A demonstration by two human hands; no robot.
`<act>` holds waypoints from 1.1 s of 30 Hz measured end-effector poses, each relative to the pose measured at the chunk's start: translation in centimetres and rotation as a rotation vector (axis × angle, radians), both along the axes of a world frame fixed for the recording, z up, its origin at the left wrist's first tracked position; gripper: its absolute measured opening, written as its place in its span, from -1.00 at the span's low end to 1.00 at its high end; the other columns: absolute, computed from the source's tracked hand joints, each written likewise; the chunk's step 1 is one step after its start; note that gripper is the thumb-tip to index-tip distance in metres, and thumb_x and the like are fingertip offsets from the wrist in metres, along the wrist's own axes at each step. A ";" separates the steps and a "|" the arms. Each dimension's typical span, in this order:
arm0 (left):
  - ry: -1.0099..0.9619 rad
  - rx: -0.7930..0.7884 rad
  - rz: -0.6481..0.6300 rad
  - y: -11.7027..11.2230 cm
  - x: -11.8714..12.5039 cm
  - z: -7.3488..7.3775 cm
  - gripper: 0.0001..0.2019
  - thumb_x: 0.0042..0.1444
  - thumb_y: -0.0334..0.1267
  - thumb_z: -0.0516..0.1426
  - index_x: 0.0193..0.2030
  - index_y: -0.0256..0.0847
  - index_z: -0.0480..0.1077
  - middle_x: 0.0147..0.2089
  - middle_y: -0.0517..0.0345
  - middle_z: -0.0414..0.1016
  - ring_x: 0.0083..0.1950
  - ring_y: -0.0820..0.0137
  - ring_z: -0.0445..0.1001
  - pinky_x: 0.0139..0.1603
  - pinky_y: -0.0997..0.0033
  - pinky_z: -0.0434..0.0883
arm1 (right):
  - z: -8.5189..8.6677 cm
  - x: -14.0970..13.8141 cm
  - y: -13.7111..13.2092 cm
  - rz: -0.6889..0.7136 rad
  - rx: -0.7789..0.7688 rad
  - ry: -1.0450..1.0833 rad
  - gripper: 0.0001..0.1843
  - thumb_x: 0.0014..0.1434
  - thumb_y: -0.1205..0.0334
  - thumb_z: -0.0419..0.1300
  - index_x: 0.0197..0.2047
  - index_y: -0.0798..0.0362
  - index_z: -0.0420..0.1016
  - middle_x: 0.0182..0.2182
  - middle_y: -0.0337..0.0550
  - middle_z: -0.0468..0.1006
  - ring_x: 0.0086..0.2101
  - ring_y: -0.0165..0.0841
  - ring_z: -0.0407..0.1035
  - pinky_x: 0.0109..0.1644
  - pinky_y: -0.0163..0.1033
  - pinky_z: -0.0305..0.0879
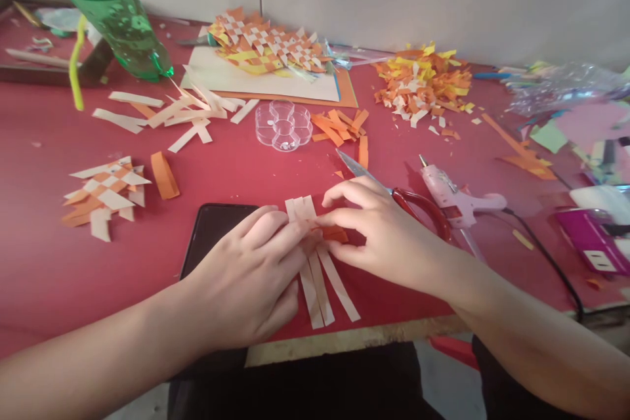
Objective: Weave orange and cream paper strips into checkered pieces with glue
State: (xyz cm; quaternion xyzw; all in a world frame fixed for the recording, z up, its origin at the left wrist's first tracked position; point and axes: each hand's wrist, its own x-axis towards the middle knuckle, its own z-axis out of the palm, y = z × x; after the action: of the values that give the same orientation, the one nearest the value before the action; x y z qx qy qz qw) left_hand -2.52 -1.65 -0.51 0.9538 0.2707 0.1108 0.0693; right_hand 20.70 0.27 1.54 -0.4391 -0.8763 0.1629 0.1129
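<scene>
Several cream paper strips (322, 282) lie side by side near the front edge of the red table (44, 256). My left hand (251, 275) rests on them, fingers curled and pressing them down. My right hand (378, 230) pinches an orange paper strip (335, 233) that crosses the cream strips. The fingertips of both hands meet over the crossing. A black phone (211, 230) lies partly under my left hand.
Red-handled scissors (408, 200) and a pink glue gun (455, 193) lie just right of my right hand. A small woven piece (105, 193), loose strips (187, 115), a clear flower-shaped box (284, 125), a larger weave (268, 46), a scrap pile (423, 82) and a green bottle (111, 6) lie beyond.
</scene>
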 end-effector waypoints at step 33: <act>-0.475 -0.119 0.228 1.1 -1.6 0.5 -0.73 0.27 -0.51 0.07 0.03 -0.14 0.40 -0.17 0.16 0.57 -0.17 0.38 0.50 -0.09 0.33 0.45 | -1.8 1.0 0.5 0.147 0.121 0.200 -0.60 0.18 0.50 0.09 0.08 0.06 0.38 -0.12 -0.06 0.52 -0.03 -0.22 0.38 0.09 0.00 0.41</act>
State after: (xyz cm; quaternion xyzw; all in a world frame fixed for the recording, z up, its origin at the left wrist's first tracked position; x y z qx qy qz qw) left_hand -4.07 -0.55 0.03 0.8586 0.3585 0.3226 0.1740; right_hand 21.67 0.72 -0.26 -0.3475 -0.8988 0.1603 0.2137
